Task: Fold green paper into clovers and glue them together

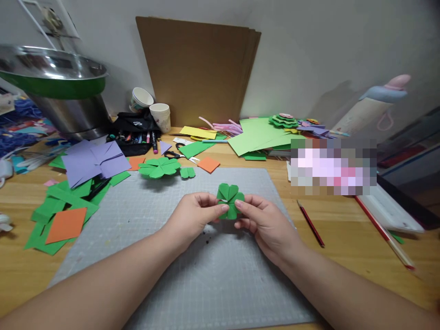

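Between my two hands is a small green folded-paper clover (228,194), held a little above the grey cutting mat (213,275). My left hand (194,215) pinches its left side, thumb on top and fingers behind. On the other side, my right hand (270,222) grips its right edge between thumb and fingers. Farther back on the mat lies a larger green paper clover (160,168), and beside it a small green folded paper piece (187,173). An orange paper square (209,165) rests at the mat's back edge.
Green strips, an orange square (66,225) and purple folded paper (94,160) lie at the left. Scissors (172,154) and a black pencil case (134,133) sit behind the mat. A dark red pencil (310,223) lies right. Brown boards (197,73) lean on the wall.
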Motion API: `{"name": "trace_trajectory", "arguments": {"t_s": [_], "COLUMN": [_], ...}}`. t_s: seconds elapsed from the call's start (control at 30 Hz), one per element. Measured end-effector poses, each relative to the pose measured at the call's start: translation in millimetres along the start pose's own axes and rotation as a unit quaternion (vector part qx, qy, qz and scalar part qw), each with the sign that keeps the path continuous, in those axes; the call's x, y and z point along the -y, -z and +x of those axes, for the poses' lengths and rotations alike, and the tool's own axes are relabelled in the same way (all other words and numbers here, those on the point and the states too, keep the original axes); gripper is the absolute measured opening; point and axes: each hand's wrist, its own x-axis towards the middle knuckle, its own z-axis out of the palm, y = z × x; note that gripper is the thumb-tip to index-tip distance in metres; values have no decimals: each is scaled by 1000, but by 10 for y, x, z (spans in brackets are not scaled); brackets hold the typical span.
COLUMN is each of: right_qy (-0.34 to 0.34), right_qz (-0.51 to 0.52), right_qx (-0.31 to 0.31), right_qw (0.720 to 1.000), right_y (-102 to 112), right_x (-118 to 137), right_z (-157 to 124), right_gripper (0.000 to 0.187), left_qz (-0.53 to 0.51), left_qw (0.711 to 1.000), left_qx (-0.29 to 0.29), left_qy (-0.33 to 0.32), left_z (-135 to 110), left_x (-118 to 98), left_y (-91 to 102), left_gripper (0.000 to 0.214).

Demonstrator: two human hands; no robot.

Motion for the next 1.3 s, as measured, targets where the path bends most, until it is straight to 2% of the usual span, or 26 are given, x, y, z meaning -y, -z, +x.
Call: {"name": "trace_trajectory", "arguments": {"t_s": [1.3], "right_qy": [-5], "right_qz": [12], "right_qx": [-25], "right_qw": [1000], "right_y": [-28], "right_x": [-4], "right_z": [-32], "right_gripper": [23], "left_qz": [-29], "left_qw": [1000], "left_qx": [2], "left_qy": [-4], "left_z": [1], "left_x": [28], "left_y": [-33], "left_gripper": [17]}}
